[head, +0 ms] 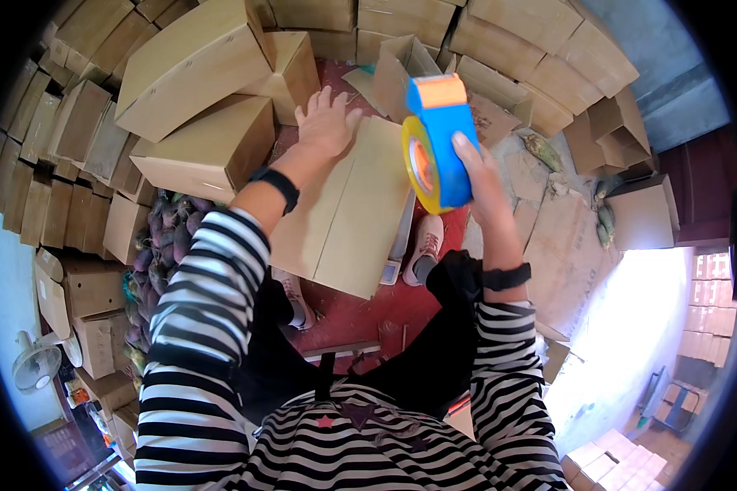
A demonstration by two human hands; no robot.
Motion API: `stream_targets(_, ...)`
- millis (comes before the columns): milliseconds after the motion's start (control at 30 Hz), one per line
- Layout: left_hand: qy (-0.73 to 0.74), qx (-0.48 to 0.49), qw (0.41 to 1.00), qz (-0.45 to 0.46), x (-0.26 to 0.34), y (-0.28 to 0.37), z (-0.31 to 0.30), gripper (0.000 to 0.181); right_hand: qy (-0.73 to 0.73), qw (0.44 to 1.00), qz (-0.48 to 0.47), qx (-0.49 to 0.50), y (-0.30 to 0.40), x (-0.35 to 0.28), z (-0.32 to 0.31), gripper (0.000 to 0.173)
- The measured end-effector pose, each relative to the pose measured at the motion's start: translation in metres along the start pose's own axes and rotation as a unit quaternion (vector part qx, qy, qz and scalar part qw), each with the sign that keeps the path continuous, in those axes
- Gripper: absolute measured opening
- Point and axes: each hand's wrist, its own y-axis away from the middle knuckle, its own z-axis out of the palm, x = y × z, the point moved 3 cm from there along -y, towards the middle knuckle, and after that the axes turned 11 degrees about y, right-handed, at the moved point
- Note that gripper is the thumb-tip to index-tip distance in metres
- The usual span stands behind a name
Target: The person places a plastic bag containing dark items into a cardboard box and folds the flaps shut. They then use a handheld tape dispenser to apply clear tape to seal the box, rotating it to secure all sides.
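A blue and orange packing tape dispenser with a yellow roll of tape is held in my right hand, above the right side of a cardboard box. That box lies between my feet with its top flaps folded shut and a seam running along the middle. My left hand rests with spread fingers at the far end of the box, palm down. Part of my right palm is hidden behind the dispenser.
Closed cardboard boxes stand close on the left, beside a pile of dark purple root vegetables. Open boxes stand beyond. Flattened cardboard and green vegetables lie at the right. Stacked cartons line the back.
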Motion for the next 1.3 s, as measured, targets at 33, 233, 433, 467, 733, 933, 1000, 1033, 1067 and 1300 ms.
stream_targets(33,0.048,0.015,0.999,0.016,0.000,0.007,-0.011,0.054,0.000,1.000,0.006,-0.021,0.010,-0.001,-0.004,0.055)
stream_targets(233,0.532,-0.111,0.839,0.006,0.049,0.096,-0.092,0.040,0.087,0.985,0.028,-0.148,0.079,-0.021,-0.021,0.067)
stream_targets(433,0.634,-0.214,0.742,-0.049,0.063,0.157,-0.108,0.027,0.058,0.947,0.086,-0.304,0.120,-0.044,0.015,0.067)
stream_targets(467,0.636,-0.196,0.745,-0.044,0.060,0.163,-0.104,0.022,0.068,0.945,0.092,-0.307,0.124,-0.044,0.019,0.064)
stream_targets(733,0.592,-0.007,0.803,-0.074,0.008,0.204,-0.096,0.015,0.222,0.894,0.098,-0.378,0.119,-0.049,0.058,0.058)
stream_targets(933,0.614,0.263,0.724,-0.172,-0.120,0.184,-0.141,0.021,0.322,0.834,0.153,-0.421,0.080,-0.074,0.077,0.065)
stream_targets(1000,0.632,0.228,0.701,-0.239,-0.157,0.179,-0.118,0.021,0.360,0.821,0.147,-0.417,0.067,-0.062,0.082,0.066)
stream_targets(1033,0.633,0.185,0.705,-0.261,-0.177,0.176,-0.092,0.022,0.373,0.814,0.142,-0.422,0.060,-0.057,0.090,0.067)
stream_targets(1067,0.616,0.217,0.705,-0.277,-0.186,0.176,-0.077,0.022,0.385,0.805,0.139,-0.429,0.054,-0.049,0.098,0.067)
stream_targets(1300,0.671,0.211,0.652,-0.283,-0.208,0.166,0.052,0.020,0.424,0.774,0.232,-0.410,0.029,-0.032,0.114,0.069)
